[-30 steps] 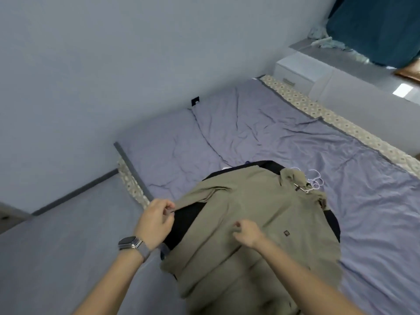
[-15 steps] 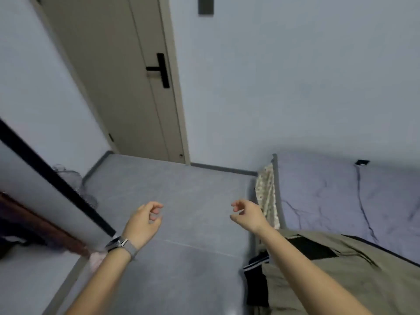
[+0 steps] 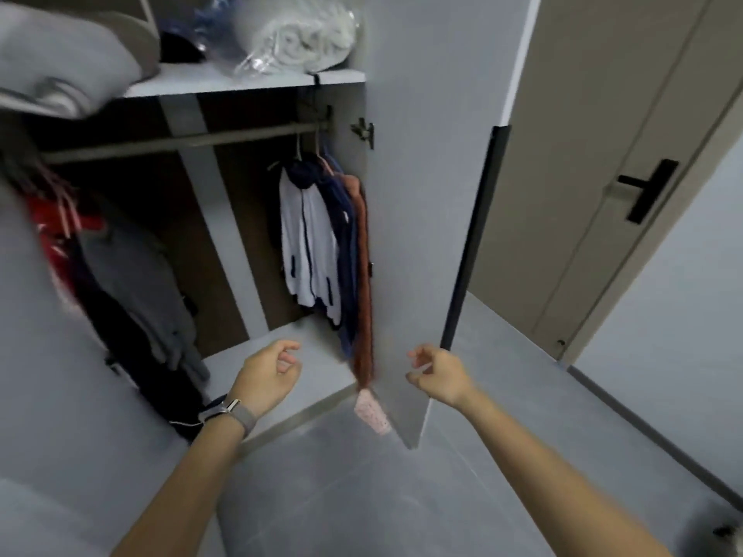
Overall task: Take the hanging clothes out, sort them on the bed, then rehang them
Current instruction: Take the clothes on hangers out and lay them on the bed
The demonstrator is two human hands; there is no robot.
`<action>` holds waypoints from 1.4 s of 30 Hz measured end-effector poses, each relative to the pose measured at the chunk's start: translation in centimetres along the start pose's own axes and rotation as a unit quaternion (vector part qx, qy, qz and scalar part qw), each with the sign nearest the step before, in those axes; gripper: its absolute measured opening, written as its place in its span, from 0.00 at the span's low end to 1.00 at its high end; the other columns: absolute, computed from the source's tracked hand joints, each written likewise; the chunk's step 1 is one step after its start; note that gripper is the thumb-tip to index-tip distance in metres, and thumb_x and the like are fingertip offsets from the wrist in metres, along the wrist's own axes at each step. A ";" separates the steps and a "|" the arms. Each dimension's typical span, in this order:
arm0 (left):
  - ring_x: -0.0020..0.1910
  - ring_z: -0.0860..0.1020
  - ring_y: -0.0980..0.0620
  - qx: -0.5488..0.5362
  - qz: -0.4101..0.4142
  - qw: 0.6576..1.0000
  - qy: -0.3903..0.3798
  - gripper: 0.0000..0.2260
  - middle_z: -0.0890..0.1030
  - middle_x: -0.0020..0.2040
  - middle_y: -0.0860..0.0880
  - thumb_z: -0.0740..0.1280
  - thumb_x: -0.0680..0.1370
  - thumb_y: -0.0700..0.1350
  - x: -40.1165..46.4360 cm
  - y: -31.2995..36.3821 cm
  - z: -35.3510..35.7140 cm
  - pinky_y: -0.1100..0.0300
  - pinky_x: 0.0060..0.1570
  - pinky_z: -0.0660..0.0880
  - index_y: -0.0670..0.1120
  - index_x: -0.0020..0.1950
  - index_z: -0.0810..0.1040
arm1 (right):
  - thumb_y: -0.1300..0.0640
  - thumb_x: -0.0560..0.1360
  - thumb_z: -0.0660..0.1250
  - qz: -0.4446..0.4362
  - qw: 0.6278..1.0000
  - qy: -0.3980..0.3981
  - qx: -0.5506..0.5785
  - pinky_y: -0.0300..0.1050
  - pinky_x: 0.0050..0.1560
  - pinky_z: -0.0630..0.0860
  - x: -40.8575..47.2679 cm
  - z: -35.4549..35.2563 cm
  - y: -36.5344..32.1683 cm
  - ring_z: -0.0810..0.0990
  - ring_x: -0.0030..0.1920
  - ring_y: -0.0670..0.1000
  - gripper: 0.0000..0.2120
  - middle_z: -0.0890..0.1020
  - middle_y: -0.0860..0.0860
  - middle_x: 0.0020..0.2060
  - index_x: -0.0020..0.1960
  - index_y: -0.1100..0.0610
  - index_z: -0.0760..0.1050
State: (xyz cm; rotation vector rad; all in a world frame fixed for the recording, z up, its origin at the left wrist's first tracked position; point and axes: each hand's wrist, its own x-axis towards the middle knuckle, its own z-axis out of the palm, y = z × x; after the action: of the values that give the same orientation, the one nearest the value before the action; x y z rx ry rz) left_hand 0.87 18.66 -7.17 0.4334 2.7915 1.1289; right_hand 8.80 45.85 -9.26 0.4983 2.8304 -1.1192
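An open wardrobe fills the view, with a metal rail (image 3: 181, 140) across it. At the rail's right end hang a white-and-navy jacket (image 3: 307, 239), a dark blue garment (image 3: 345, 251) and a rust-brown garment (image 3: 363, 283). On the left hang a grey garment (image 3: 136, 283) and a red one (image 3: 52, 231), both blurred. My left hand (image 3: 267, 375), with a watch on the wrist, hangs in front of the wardrobe floor, fingers loosely curled, holding nothing. My right hand (image 3: 440, 373) is empty too, loosely curled, in front of the open wardrobe door (image 3: 426, 195). The bed is out of view.
A shelf (image 3: 241, 80) above the rail carries a bagged white roll (image 3: 293, 30) and grey folded bedding (image 3: 60, 62). A beige room door with a black handle (image 3: 647, 190) stands to the right. A small pink patterned thing (image 3: 372, 412) lies at the wardrobe door's foot. Grey floor (image 3: 362, 496) lies below.
I have let go of the olive shirt on the bed and turned left past the room door to face the wardrobe. Both hands are now empty.
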 end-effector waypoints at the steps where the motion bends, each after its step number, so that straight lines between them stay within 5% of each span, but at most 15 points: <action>1: 0.35 0.74 0.57 -0.004 -0.017 1.000 0.020 0.11 0.77 0.40 0.53 0.66 0.74 0.40 0.0 -1.2 -1.1 0.61 0.47 0.74 0.46 0.56 0.77 | 0.59 0.71 0.69 -0.017 1.000 -0.014 -0.007 0.36 0.47 0.69 1.5 0.8 -1.4 0.75 0.43 0.47 0.17 0.80 0.51 0.51 0.60 0.58 0.75; 4: 0.34 0.73 0.56 -0.009 -0.063 0.996 0.066 0.10 0.77 0.37 0.52 0.65 0.75 0.40 0.7 -4.2 -3.6 0.62 0.46 0.71 0.44 0.56 0.77 | 0.60 0.72 0.68 -0.062 0.997 -0.053 -0.010 0.30 0.44 0.65 6.1 3.1 -5.6 0.76 0.44 0.47 0.17 0.81 0.52 0.52 0.61 0.57 0.75; 12: 0.49 0.80 0.48 0.031 -0.090 0.992 0.084 0.14 0.82 0.52 0.45 0.59 0.80 0.42 10.8 -7.7 -7.3 0.60 0.51 0.74 0.43 0.64 0.74 | 0.61 0.72 0.67 -0.120 0.987 -0.104 0.028 0.31 0.42 0.70 20.5 6.8 -12.1 0.78 0.46 0.48 0.13 0.79 0.49 0.47 0.57 0.54 0.75; 18: 0.52 0.78 0.49 0.015 -0.088 0.993 0.072 0.15 0.79 0.56 0.45 0.58 0.81 0.40 22.9 -7.1 -6.6 0.66 0.49 0.70 0.43 0.67 0.71 | 0.64 0.74 0.63 -0.141 0.980 -0.137 0.009 0.37 0.60 0.71 32.5 5.3 -13.4 0.77 0.56 0.48 0.15 0.79 0.49 0.50 0.59 0.55 0.75; 21: 0.53 0.78 0.49 0.003 -0.086 0.993 0.078 0.15 0.80 0.55 0.44 0.58 0.80 0.40 28.1 -6.3 -6.5 0.68 0.50 0.70 0.44 0.67 0.71 | 0.65 0.74 0.65 -0.160 0.982 -0.100 -0.009 0.28 0.60 0.60 38.4 3.0 -15.0 0.72 0.64 0.49 0.19 0.75 0.52 0.61 0.65 0.60 0.73; 29: 0.52 0.77 0.48 0.003 -0.062 0.994 0.093 0.15 0.79 0.56 0.44 0.59 0.80 0.39 36.4 -6.7 -8.0 0.65 0.50 0.72 0.43 0.67 0.71 | 0.64 0.73 0.67 -0.177 0.982 0.059 0.037 0.47 0.69 0.65 47.4 1.9 -19.4 0.68 0.68 0.58 0.25 0.71 0.58 0.66 0.69 0.60 0.68; 33: 0.52 0.77 0.49 0.000 -0.050 0.996 0.078 0.15 0.79 0.56 0.44 0.59 0.80 0.40 38.8 -7.9 -9.5 0.64 0.49 0.73 0.43 0.66 0.71 | 0.65 0.71 0.69 -0.165 0.977 0.132 0.029 0.47 0.68 0.62 49.1 1.6 -20.4 0.66 0.69 0.60 0.29 0.71 0.60 0.66 0.70 0.63 0.65; 42: 0.52 0.78 0.49 0.018 -0.040 0.996 0.078 0.15 0.79 0.57 0.45 0.60 0.80 0.40 40.5 -11.1 -11.0 0.63 0.50 0.74 0.44 0.66 0.72 | 0.62 0.74 0.67 -0.061 0.997 0.027 0.036 0.46 0.62 0.68 52.5 2.5 -21.9 0.69 0.67 0.60 0.33 0.69 0.60 0.69 0.74 0.64 0.56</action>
State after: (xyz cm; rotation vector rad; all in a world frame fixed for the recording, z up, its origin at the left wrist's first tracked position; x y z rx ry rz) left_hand -42.45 15.78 -6.37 0.2445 2.9379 1.1436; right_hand -48.02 43.68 -5.66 0.3704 2.9114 -1.2502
